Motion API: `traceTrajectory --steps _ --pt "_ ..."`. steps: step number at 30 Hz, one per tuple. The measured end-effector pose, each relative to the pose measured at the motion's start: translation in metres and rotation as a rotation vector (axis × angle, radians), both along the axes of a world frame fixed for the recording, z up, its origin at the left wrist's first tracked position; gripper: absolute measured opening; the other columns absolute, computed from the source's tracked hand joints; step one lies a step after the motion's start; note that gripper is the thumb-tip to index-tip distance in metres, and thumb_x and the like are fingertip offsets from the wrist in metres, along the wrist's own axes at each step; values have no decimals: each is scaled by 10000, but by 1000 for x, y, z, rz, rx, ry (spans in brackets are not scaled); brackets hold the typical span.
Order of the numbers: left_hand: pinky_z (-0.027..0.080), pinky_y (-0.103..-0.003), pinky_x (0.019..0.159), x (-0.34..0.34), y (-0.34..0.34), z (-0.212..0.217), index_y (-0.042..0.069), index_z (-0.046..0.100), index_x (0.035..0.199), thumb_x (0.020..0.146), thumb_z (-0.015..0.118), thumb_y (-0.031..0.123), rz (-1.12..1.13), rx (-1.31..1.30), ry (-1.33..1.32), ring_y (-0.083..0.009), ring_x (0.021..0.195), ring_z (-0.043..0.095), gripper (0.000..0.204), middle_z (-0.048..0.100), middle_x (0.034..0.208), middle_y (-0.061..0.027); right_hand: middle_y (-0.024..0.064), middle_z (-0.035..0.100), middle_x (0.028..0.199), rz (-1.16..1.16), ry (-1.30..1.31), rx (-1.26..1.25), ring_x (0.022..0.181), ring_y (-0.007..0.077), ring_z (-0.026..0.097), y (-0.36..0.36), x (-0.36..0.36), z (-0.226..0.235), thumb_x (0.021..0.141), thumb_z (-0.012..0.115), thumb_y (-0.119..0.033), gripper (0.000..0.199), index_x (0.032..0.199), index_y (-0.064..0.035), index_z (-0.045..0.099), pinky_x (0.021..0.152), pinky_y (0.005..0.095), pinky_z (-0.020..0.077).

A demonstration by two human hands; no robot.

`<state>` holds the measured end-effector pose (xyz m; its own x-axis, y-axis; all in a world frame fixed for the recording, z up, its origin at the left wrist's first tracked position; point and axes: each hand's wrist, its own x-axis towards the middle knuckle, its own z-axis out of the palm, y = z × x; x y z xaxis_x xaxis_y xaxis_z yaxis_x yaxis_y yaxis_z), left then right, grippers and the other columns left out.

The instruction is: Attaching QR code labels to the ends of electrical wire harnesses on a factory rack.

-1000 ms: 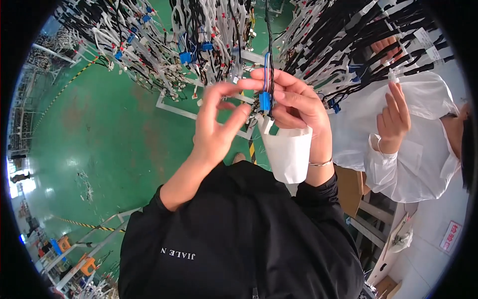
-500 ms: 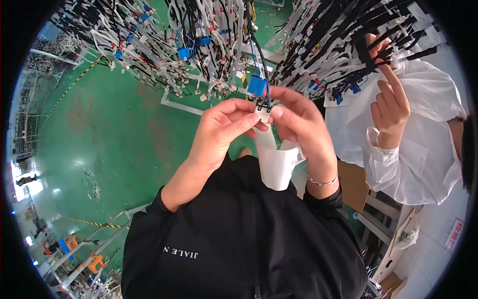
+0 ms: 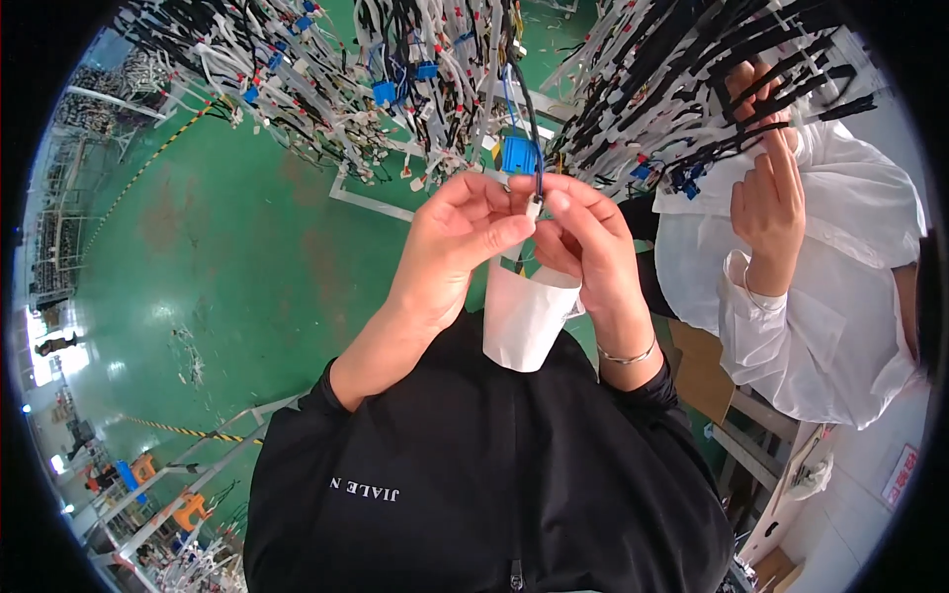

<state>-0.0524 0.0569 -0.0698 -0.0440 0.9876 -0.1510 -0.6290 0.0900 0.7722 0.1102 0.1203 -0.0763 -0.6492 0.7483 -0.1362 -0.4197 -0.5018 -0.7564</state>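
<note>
In front of my chest, both hands meet at a small white connector (image 3: 534, 209) on the end of dark wires. My left hand (image 3: 447, 247) pinches it from the left between thumb and fingers. My right hand (image 3: 599, 242) closes on it from the other side, thumb and forefinger at its top where the wires enter. A blue connector (image 3: 519, 155) hangs just beyond my fingertips. Below my right hand hangs a white, cup-shaped piece of paper or thin sheet (image 3: 526, 321); how it is held is hidden.
Dense bundles of black and white wire harnesses (image 3: 435, 89) hang ahead from a pale metal frame (image 3: 371, 203). At right a co-worker in a white garment (image 3: 840, 247) reaches into the harnesses with both hands (image 3: 771, 203). A metal rail stand (image 3: 198, 474) is at lower left.
The white connector has turned from showing its broad face to a narrow side. My right fingers have closed in around it, and the white sheet has swung slightly left.
</note>
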Motion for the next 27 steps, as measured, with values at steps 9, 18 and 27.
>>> traceTrajectory --steps 9,18,27 --pt "451 -319 910 -1 -3 -2 37 491 1156 904 692 168 203 -25 347 -143 1079 521 347 538 1114 -68 16 671 933 -125 -32 45 487 2 319 2 -14 10 998 504 -154 313 1227 32 608 449 186 250" --pt "319 -345 1082 -25 -70 -25 -41 399 1348 904 685 259 -205 -159 -71 -185 1249 452 607 496 1331 -94 12 640 1038 -346 44 34 483 13 310 10 -39 7 1024 472 -179 337 1276 24 568 446 192 232" --pt "392 -299 998 -20 -63 -17 -35 563 1106 892 672 31 181 10 480 -146 1105 535 249 574 1171 -79 -7 635 964 -301 -55 73 555 18 396 13 -39 -4 1024 481 -209 341 1266 11 576 494 188 311"
